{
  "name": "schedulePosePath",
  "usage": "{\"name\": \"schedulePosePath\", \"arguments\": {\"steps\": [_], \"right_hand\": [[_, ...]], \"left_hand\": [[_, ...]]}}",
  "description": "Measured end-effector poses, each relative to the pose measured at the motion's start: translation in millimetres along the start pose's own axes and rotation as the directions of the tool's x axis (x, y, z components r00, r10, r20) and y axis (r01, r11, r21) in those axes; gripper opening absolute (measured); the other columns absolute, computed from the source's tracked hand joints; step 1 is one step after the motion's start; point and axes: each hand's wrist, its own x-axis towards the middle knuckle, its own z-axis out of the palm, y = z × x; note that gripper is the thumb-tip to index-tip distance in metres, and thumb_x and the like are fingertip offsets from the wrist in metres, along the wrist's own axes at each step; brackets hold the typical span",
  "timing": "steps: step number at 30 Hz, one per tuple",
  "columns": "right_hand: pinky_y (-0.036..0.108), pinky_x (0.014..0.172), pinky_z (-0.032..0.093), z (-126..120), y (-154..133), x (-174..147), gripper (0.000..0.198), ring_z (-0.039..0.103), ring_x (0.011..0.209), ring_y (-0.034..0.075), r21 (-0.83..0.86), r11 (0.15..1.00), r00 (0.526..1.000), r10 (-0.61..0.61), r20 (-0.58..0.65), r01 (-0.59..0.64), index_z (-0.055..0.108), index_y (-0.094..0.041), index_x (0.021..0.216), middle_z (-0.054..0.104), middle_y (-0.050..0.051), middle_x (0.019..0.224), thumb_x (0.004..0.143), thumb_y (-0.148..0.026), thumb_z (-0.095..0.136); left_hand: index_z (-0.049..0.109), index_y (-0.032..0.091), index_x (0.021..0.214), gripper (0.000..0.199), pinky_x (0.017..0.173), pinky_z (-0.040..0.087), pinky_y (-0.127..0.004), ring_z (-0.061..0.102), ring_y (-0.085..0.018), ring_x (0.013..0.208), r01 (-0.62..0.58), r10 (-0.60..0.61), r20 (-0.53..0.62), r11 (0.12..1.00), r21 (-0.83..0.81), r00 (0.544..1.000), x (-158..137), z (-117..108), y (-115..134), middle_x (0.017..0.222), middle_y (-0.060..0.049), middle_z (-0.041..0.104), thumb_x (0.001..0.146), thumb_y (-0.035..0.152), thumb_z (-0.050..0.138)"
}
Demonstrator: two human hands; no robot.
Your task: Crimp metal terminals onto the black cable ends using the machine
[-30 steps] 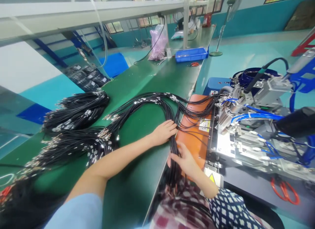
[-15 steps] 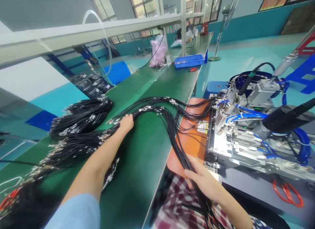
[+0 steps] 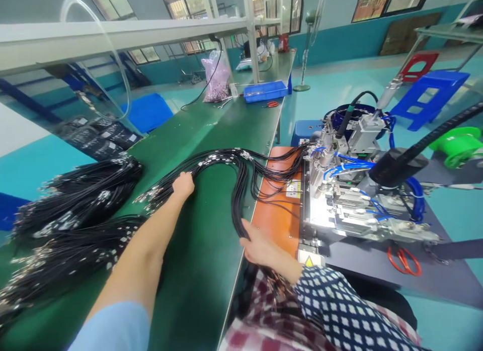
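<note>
A bundle of thin black cables (image 3: 238,190) with small white pieces along it arches over the green tabletop (image 3: 211,230). My left hand (image 3: 183,185) is closed on its far-left part, close to the loose ends. Lower down, at the table's front edge, my right hand (image 3: 258,245) wraps round the same bundle. Stripped-looking ends hang below that hand, over the checked cloth on my lap (image 3: 260,321). More black cables (image 3: 281,172) run from the bend across an orange board to the machine (image 3: 339,190).
Piles of black cables (image 3: 86,190) lie on the left of the table. Farther back are a blue tray (image 3: 266,92), red-handled pliers (image 3: 272,104) and a pink bag (image 3: 216,79). An orange board (image 3: 277,215) bridges table and machine. Red-handled scissors (image 3: 403,263) lie at right.
My right hand has brought its part of the bundle up and left, from over my lap to the table edge. My left hand keeps its hold. The view has turned right.
</note>
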Motion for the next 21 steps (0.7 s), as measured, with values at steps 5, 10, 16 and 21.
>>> {"name": "schedulePosePath", "arguments": {"steps": [5, 10, 16, 21], "right_hand": [[0.047, 0.1, 0.044, 11.1, -17.2, 14.6, 0.064, 0.055, 0.124, 0.034, -0.202, 0.979, 0.998, -0.017, 0.067, 0.031, 0.03, -0.002, 0.15, 0.054, 0.029, 0.134, 0.09, -0.019, 0.044], [0.045, 0.113, 0.035, 13.0, 3.3, -8.3, 0.079, 0.04, 0.138, 0.032, -0.185, 0.98, 0.997, -0.074, -0.018, 0.07, 0.01, -0.001, 0.154, 0.034, 0.028, 0.15, 0.088, -0.021, 0.049], [0.046, 0.112, 0.038, 5.8, 30.2, -39.1, 0.072, 0.043, 0.135, 0.028, -0.202, 0.966, 0.974, -0.19, -0.121, 0.163, 0.014, -0.008, 0.155, 0.039, 0.022, 0.147, 0.088, -0.011, 0.04], [0.045, 0.109, 0.041, 7.4, 28.3, -32.6, 0.072, 0.045, 0.132, 0.029, -0.303, 0.927, 0.956, -0.266, -0.121, 0.22, 0.016, -0.003, 0.153, 0.042, 0.025, 0.143, 0.084, -0.004, 0.038]], "left_hand": [[0.053, 0.015, 0.127, 0.033, 0.096, 0.049, -0.043, 0.056, -0.023, 0.114, -0.329, 0.321, -0.14, 0.944, -0.036, 0.937, -32.3, -25.0, 61.6, 0.129, -0.012, 0.056, 0.097, 0.029, 0.051], [0.055, 0.022, 0.127, 0.043, 0.1, 0.042, -0.036, 0.053, -0.023, 0.117, -0.729, 0.722, -0.099, 0.68, -0.08, 0.685, -78.0, -22.3, 147.0, 0.119, -0.009, 0.062, 0.085, 0.018, 0.063], [0.064, 0.013, 0.105, 0.022, 0.09, 0.046, -0.037, 0.061, -0.024, 0.098, -0.784, 0.78, -0.085, 0.611, -0.109, 0.619, -86.4, -13.9, 176.1, 0.098, -0.013, 0.065, 0.087, 0.011, 0.052], [0.066, 0.017, 0.097, 0.017, 0.086, 0.048, -0.031, 0.063, -0.02, 0.095, -0.787, 0.785, -0.108, 0.585, -0.199, 0.61, -82.0, -15.3, 178.3, 0.095, -0.007, 0.067, 0.09, 0.015, 0.05]]}}
